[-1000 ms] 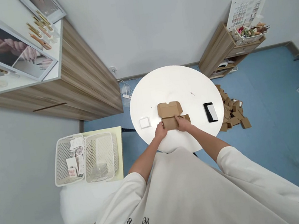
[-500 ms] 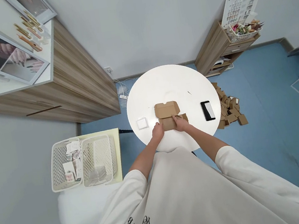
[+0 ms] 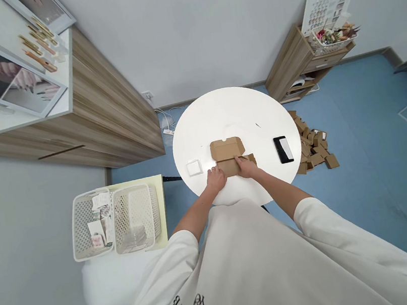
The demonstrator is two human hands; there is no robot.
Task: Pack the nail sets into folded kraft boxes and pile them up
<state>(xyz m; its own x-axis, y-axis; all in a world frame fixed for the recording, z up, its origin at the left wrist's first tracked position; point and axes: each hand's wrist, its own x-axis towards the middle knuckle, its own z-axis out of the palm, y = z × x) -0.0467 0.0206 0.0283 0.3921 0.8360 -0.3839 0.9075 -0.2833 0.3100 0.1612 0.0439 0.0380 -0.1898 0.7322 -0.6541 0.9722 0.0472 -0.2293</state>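
Observation:
A small brown cardboard box (image 3: 227, 148) lies unfolded on the white round table (image 3: 228, 110), its lid flap spread toward the far side. At the box's left end, my left hand (image 3: 216, 178) has its fingers closed over the side wall. My right hand (image 3: 246, 168) grips the right end, thumb on the inside and the other fingers mostly hidden; a side flap sticks out beyond it. Left of the box sits a small clear, square case (image 3: 194, 167) with a white centre. A black phone-like object (image 3: 283, 149) with a white strip rests at the right.
Brown folded boxes (image 3: 314, 148) are heaped on the blue floor right of the table. Two white baskets (image 3: 131, 189) with cards and clear cases stand on a side table at left. A wooden cabinet (image 3: 116, 104) rises behind them. A small dark sliver (image 3: 258, 125) lies on the tabletop.
My left hand has shifted its fingers at the box's left end, from the near corner up over the side. My right hand keeps its grip. The whole view has shifted slightly.

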